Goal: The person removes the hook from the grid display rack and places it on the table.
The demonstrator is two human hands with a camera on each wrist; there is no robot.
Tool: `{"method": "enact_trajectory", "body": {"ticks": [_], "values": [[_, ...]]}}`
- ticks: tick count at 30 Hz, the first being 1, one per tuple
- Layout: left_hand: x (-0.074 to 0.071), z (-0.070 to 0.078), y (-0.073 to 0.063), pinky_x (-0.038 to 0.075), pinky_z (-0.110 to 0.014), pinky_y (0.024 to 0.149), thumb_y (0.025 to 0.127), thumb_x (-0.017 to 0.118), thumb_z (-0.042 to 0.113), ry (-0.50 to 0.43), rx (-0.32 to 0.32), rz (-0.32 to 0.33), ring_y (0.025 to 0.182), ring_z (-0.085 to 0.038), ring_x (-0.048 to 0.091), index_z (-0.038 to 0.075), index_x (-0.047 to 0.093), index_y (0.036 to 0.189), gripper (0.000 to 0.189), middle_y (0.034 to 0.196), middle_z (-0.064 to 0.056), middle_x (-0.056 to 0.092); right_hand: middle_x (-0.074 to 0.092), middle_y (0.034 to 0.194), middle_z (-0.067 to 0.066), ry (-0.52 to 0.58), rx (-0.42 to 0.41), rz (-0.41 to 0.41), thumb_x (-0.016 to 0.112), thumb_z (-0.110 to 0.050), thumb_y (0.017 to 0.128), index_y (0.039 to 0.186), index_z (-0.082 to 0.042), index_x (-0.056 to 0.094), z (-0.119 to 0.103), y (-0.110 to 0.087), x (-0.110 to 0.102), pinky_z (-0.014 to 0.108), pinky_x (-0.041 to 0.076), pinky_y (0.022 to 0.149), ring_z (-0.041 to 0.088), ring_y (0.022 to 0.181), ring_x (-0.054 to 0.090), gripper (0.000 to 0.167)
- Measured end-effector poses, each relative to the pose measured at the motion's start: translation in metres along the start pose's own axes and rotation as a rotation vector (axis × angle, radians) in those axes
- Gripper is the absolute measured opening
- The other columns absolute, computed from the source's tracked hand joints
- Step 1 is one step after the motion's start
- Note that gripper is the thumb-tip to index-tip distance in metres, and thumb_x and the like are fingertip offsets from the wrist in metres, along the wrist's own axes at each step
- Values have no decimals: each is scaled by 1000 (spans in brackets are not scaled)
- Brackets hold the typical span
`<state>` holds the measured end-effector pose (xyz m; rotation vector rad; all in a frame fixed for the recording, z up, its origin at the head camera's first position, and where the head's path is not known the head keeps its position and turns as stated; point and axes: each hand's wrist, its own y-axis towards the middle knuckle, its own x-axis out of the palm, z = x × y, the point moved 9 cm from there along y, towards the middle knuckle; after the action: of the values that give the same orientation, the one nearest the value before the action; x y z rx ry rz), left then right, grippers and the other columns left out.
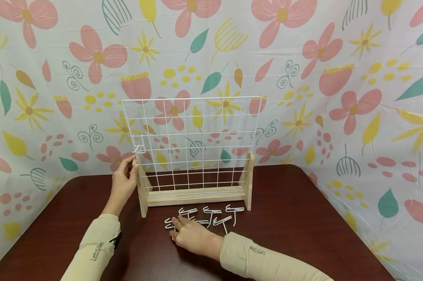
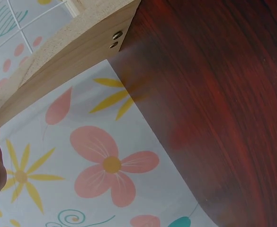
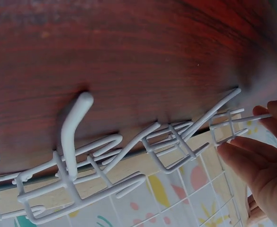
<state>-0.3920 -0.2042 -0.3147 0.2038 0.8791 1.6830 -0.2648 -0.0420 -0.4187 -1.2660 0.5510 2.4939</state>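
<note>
A white wire grid panel (image 1: 204, 148) stands upright in a wooden stand (image 1: 197, 196). My left hand (image 1: 123, 181) grips the top of the stand's left side post (image 1: 142, 191), with its fingertips also at the edge in the left wrist view. One white wire hook (image 1: 139, 145) hangs on the panel's left edge, just above that hand. Down on the table, my right hand (image 1: 194, 236) pinches the stem of the leftmost loose hook (image 3: 226, 125) between thumb and fingers. Several other white hooks (image 3: 72, 179) lie beside it in front of the stand, partly hidden by the hand in the head view.
The dark red-brown table (image 1: 285, 226) has a rounded far edge. A floral cloth (image 1: 211, 50) hangs close behind it and along both sides. Two screws (image 2: 115, 39) show in the post's outer face.
</note>
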Motion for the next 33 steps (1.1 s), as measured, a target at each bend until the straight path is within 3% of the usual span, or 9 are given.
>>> {"method": "enact_trajectory", "body": {"ticks": [7,10,17,23,33], "values": [[0,1,1,35,0,83,98,51,1,-31,14,1,115,-37,53,-10,48,133,37,125,-32,55,59,128,17,75,51,-17,50,-33,100,115,-18,71,-1,-1,3,32,49,94,31,114,59,29],[0,7,0,35,0,82,97,50,-3,-24,0,5,115,-40,53,-13,47,132,37,124,-34,54,57,131,17,62,52,-50,49,-33,101,118,-19,70,-3,0,6,34,48,96,31,117,57,31],[0,8,-1,35,0,82,98,51,-1,-26,5,5,113,-38,54,-12,48,132,36,123,-33,55,55,134,16,43,62,-81,49,-36,100,119,-24,70,-5,2,8,35,48,96,30,120,55,31],[-2,37,-5,36,-2,84,96,49,-7,-15,15,4,112,-45,52,-17,47,129,35,121,-38,53,55,134,15,55,83,-68,51,-38,99,119,-24,70,-5,1,9,35,47,96,30,120,55,31],[-2,42,-6,36,-1,83,97,49,-6,-5,22,-1,112,-45,52,-17,46,130,35,121,-38,53,56,134,14,60,74,-27,53,-40,98,124,-22,67,-5,0,6,36,46,97,27,120,56,35]]}}
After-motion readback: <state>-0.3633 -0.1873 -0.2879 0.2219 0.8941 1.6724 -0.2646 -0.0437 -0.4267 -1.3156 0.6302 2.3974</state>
